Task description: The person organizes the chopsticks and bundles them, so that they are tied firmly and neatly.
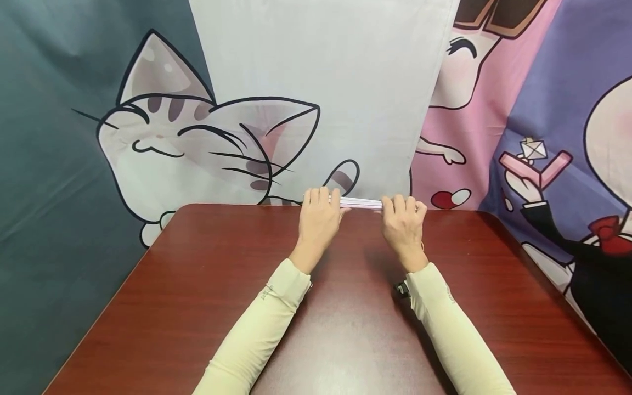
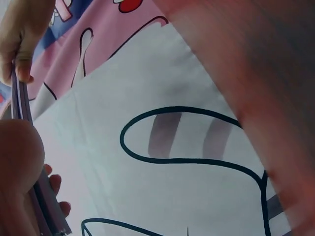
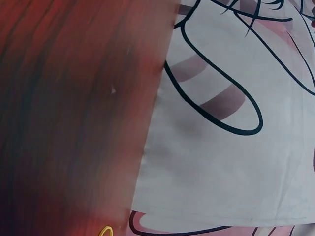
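A slim, straight, pale pink-and-white bar in thin layers is held level over the far edge of the table. My left hand grips its left end, fingers curled over the top. At the other end my right hand grips it the same way, leaving a short stretch bare between the hands. In the left wrist view the layered bar shows lengthwise grooves, with the left thumb along one face and fingertips behind. The right hand pinches its far part there. The exact kind of object I cannot tell.
Below the arms lies a reddish-brown wooden table with rounded far corners. Right behind it hangs a cloth backdrop with a cartoon cat and figures. A dark watch-like device shows under the right cuff. A thin yellow loop enters the right wrist view.
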Available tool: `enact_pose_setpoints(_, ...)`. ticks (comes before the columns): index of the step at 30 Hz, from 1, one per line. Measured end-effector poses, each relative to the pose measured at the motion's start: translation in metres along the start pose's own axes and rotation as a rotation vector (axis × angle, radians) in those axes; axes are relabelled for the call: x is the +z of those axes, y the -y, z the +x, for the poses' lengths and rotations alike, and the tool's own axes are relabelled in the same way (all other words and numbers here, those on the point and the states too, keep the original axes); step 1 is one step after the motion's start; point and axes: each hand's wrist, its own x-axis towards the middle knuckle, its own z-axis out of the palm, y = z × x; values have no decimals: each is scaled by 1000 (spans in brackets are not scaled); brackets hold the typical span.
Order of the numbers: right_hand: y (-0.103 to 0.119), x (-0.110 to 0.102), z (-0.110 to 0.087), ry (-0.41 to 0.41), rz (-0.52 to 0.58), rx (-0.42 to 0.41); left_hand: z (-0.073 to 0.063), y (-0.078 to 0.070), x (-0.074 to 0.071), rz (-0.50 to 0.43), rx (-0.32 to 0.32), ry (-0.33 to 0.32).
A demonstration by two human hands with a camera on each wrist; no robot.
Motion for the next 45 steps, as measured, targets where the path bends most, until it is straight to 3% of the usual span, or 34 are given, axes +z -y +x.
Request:
enact_pose_setpoints(6, 0, 1, 3, -4, -4, -3, 1, -2, -3, -1, -27, 32)
enact_pose_setpoints(12, 0, 0, 7, -18, 13, 5, 2, 3, -2, -28, 20, -44)
enact_pose_setpoints(16, 2, -1, 8, -11, 11, 7, 1, 4, -1, -17, 16, -87)
enact_pose_setpoints(31, 5, 0, 6, -28, 15, 44, 1, 4, -1, 1, 29, -110)
enact_pose_setpoints(39, 5, 0, 2, -51, -26, 63, 2, 1, -4, 2, 53, -62)
enact_pose_setpoints(45, 7, 0, 1, -53, -18, 69, 2, -1, -5, 1, 33, -50)
